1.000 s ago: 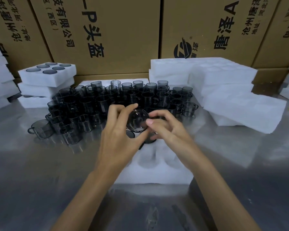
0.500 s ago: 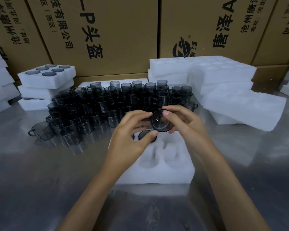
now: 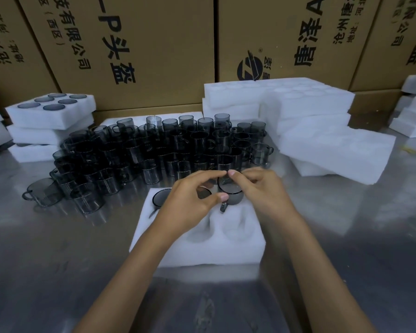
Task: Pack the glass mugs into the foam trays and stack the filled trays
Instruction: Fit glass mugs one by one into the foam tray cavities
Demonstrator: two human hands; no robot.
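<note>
A white foam tray (image 3: pixel 202 251) lies on the metal table in front of me. One smoky glass mug (image 3: pixel 159 197) sits in its far left pocket. A second mug shows between my fingers in the far middle pocket. My right hand (image 3: pixel 262 191) grips a third mug (image 3: pixel 231 192) at its rim, partway down in the far right pocket, handle toward me. My left hand (image 3: pixel 190 203) pinches the same rim from the left. The near pockets hold nothing. A dense crowd of loose mugs (image 3: pixel 154 150) stands just beyond the tray.
Filled foam trays (image 3: pixel 51 116) are stacked at the back left. Piles of foam trays without mugs (image 3: pixel 310 121) rise at the back right, with more at both edges. Printed cardboard boxes (image 3: pixel 139 44) wall off the rear. Bare metal table (image 3: pixel 58 272) lies near me.
The mug held up between both hands has travelled right and down into the tray's far right pocket. Both hands followed it and still hold its rim.
</note>
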